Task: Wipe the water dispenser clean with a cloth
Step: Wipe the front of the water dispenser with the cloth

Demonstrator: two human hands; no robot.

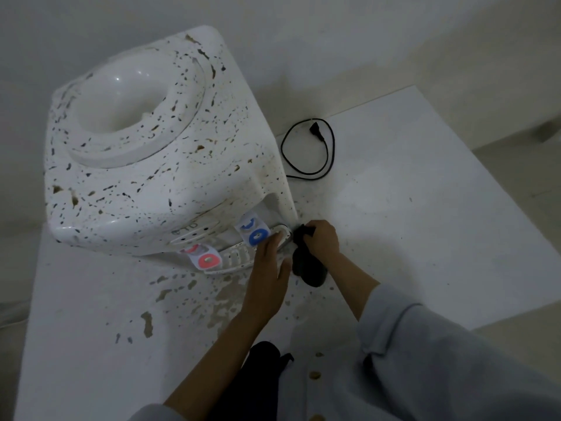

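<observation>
White dispenser [158, 165]: speckled with dirt, standing on a stained white table [425, 208] — its top well holds nothing.
Right hand [322, 240]: fingers clenched round a dark cloth [308, 265] at the dispenser's lower front corner.
Left hand [268, 262]: fingers straight, resting on the drip tray [233, 259] — beside the blue tap [253, 230].
Cord [306, 147]: looped on the table, behind.

faint gray letters on the front of the water dispenser [158, 165], just above the taps, too small and blurry to read, blue tap [254, 231] and red tap [204, 257] with no words you can make out
</observation>
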